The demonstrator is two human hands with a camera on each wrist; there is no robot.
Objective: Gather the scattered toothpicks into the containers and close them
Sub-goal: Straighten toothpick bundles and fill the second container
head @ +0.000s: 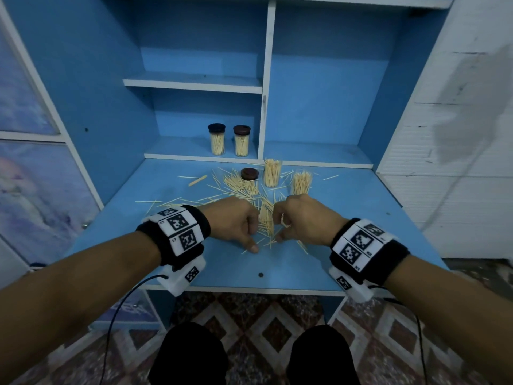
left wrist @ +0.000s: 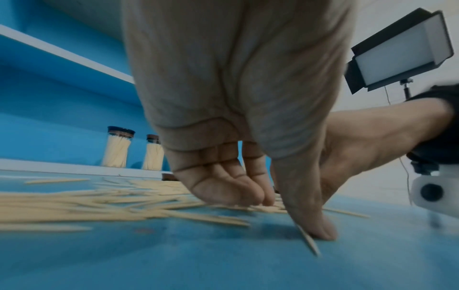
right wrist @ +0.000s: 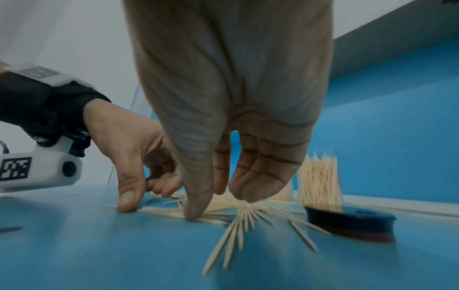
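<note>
A loose bundle of toothpicks (head: 266, 218) lies on the counter (head: 347, 218) directly between the left hand (head: 236, 220) and right hand (head: 305, 218), long axis running away from the person. Both hands, fingers curled with tips on the counter, flank it at equal nearness, raking rather than gripping. The open containers (head: 272, 172) stand just beyond.

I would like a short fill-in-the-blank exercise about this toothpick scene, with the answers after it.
1. On the low shelf stand ____ clear closed toothpick jars with dark lids.
2. The two clear open toothpick jars stand on the ____ desk.
3. A loose dark round lid lies ____ of the open jars in the head view.
4. Both hands, left hand and right hand, work on one pile of wooden ____.

Answers: two; blue; left; toothpicks
</note>
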